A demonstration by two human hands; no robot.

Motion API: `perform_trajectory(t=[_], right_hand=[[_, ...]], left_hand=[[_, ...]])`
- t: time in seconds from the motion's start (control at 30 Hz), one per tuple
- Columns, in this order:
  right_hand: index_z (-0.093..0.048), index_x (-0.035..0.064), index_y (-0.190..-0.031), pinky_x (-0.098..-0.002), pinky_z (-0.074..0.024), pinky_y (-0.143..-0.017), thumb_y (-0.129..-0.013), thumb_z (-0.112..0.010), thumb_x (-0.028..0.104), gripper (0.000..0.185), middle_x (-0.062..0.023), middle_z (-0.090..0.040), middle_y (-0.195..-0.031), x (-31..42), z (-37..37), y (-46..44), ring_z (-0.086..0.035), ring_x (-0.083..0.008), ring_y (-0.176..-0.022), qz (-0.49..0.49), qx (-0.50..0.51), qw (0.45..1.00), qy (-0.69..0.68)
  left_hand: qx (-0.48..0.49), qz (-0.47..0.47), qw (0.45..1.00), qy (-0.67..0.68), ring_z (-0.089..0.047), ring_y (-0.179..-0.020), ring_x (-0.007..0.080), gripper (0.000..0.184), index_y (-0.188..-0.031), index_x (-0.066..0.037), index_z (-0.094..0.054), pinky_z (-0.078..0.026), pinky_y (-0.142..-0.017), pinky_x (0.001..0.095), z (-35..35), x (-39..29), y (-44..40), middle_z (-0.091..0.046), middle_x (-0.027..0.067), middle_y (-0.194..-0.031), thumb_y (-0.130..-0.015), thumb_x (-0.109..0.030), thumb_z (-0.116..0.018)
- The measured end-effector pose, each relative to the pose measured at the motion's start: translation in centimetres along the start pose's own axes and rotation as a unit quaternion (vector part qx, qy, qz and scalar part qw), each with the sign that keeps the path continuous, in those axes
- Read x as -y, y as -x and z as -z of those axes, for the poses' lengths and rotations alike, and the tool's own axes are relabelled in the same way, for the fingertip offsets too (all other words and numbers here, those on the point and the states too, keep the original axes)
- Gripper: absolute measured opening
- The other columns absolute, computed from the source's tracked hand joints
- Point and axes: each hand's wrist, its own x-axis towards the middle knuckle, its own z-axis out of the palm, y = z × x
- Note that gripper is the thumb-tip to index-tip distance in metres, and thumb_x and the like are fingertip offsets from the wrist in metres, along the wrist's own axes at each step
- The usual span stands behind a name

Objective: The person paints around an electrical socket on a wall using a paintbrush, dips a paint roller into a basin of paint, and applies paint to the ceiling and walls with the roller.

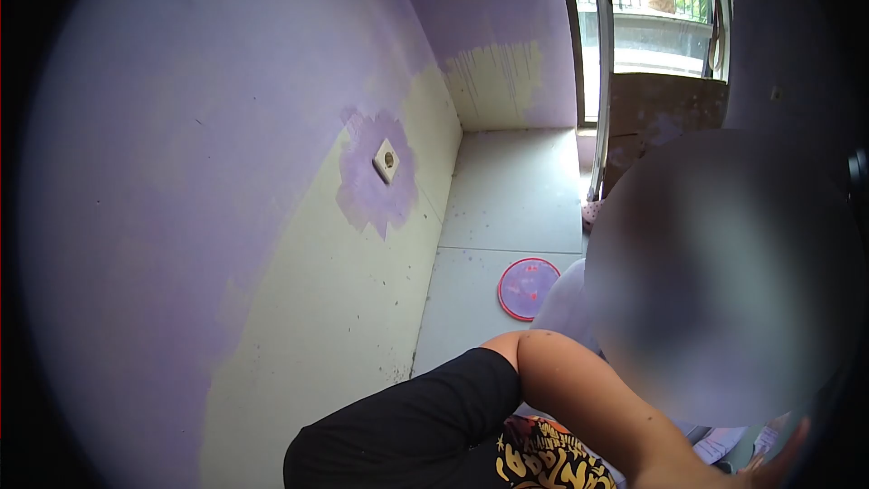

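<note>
My left arm, in a black sleeve point(407, 407), bends at the elbow and reaches toward the lower right corner. There my left hand point(777, 469) is partly cut off by the frame edge and dim. Its visible fingers are spread apart, and I see nothing held in them. Close to that hand lie some pale, printed-looking sheets point(720, 444). A large blurred grey-purple patch point(715, 281) covers much of the right side and hides what is behind it. My right hand is out of view. At the bottom shows a black printed shirt point(552, 457).
A purple-smeared round lid with a red rim point(529, 289) lies on grey floor tiles point(511, 190). The left wall point(163, 172) is partly purple, partly pale, with purple around a socket point(388, 160). A brown board point(665, 104) stands below a bright window point(656, 36).
</note>
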Motion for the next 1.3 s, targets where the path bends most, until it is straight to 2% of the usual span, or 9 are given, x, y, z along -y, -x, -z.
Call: perform_trajectory(t=[0.57,0.77,0.87,0.9,0.97,1.13,1.17,1.23,1.3], right_hand=[[-0.068,0.0075,-0.116,-0.0218,-0.0245,-0.041,-0.092,-0.061,0.053,0.051,0.0011,-0.054,-0.072,3.5,-6.7,0.3,-0.038,-0.0057,-0.046,-0.103,0.022,0.992,-0.064],[-0.068,0.0076,-0.116,-0.0208,-0.0225,-0.041,-0.092,-0.061,0.056,0.055,0.0018,-0.053,-0.073,8.8,-0.5,-2.6,-0.036,-0.0045,-0.046,-0.116,-0.018,0.993,-0.006],[-0.067,0.0108,-0.120,-0.0194,-0.0248,-0.045,-0.093,-0.060,0.054,0.052,0.0012,-0.061,-0.084,16.7,-2.0,-2.8,-0.041,-0.0030,-0.052,-0.299,0.062,0.945,0.114],[-0.067,0.0108,-0.120,-0.0194,-0.0248,-0.045,-0.093,-0.060,0.054,0.052,0.0012,-0.061,-0.084,6.2,1.9,-4.5,-0.041,-0.0030,-0.052,-0.305,0.061,0.944,0.114],[-0.066,0.0121,-0.122,-0.0185,-0.0268,-0.044,-0.092,-0.067,0.043,0.043,-0.0005,-0.067,-0.092,-9.8,5.5,-7.8,-0.042,-0.0021,-0.052,-0.314,0.076,0.945,0.051],[-0.064,0.0087,-0.118,-0.0179,-0.0399,-0.049,-0.090,-0.072,0.023,0.033,0.0004,-0.067,-0.085,-7.5,2.7,-4.1,-0.055,-0.0051,-0.059,-0.315,0.163,0.935,0.001],[-0.062,0.0087,-0.115,-0.0199,-0.0405,-0.047,-0.089,-0.071,0.022,0.030,0.0010,-0.064,-0.080,-10.1,2.2,-2.9,-0.054,-0.0054,-0.057,-0.296,0.152,0.942,0.040],[-0.062,0.0057,-0.103,-0.0259,-0.0419,-0.050,-0.087,-0.067,0.012,0.019,-0.0004,-0.061,-0.071,-10.8,0.0,-0.8,-0.053,-0.0072,-0.060,-0.304,0.170,0.933,0.090],[-0.061,0.0069,-0.107,-0.0460,-0.0487,-0.062,-0.085,-0.069,0.009,0.024,-0.0177,-0.068,-0.081,-12.4,-1.9,2.1,-0.067,-0.0373,-0.074,-0.108,0.136,0.948,0.265]], left_hand=[[-0.051,0.160,0.975,-0.147,-0.044,-0.126,0.0223,0.055,-0.130,0.000,-0.053,-0.032,-0.106,0.0390,7.6,10.2,8.7,-0.053,0.0127,-0.125,-0.104,-0.046,-0.040],[-0.048,0.175,0.976,-0.122,-0.049,-0.120,0.0226,0.054,-0.126,0.000,-0.055,-0.037,-0.101,0.0391,6.0,16.1,7.8,-0.054,0.0114,-0.117,-0.103,-0.047,-0.042],[-0.061,0.218,0.968,-0.111,-0.052,-0.117,0.0228,0.053,-0.123,0.000,-0.057,-0.039,-0.099,0.0391,7.7,23.2,9.6,-0.055,0.0108,-0.113,-0.103,-0.048,-0.043],[-0.061,0.236,0.963,-0.114,-0.052,-0.116,0.0228,0.053,-0.123,0.000,-0.057,-0.040,-0.098,0.0392,7.9,23.2,10.6,-0.055,0.0106,-0.112,-0.103,-0.048,-0.044],[-0.059,0.261,0.959,-0.094,-0.054,-0.114,0.0229,0.053,-0.121,0.000,-0.058,-0.041,-0.097,0.0392,6.1,16.3,10.3,-0.056,0.0102,-0.110,-0.103,-0.048,-0.045],[0.073,0.300,0.944,0.116,-0.059,-0.108,0.0232,0.053,-0.117,0.000,-0.060,-0.045,-0.093,0.0393,4.5,4.7,7.9,-0.057,0.0092,-0.103,-0.102,-0.049,-0.046],[-0.063,0.344,0.924,0.152,-0.060,-0.104,0.0355,0.049,-0.115,0.008,-0.058,-0.043,-0.096,0.0414,4.6,2.9,10.3,-0.064,0.0200,-0.109,-0.095,-0.036,-0.065],[0.007,0.331,0.928,-0.170,-0.060,-0.110,0.0320,0.038,-0.118,0.000,-0.065,-0.045,-0.094,0.0429,8.5,1.2,14.3,-0.064,0.0176,-0.120,-0.093,-0.029,-0.066],[-0.053,0.486,0.781,-0.390,-0.058,-0.118,0.0345,0.041,-0.115,0.002,-0.068,-0.043,-0.100,0.0440,9.4,-3.1,18.4,-0.061,0.0187,-0.128,-0.088,-0.028,-0.071]])
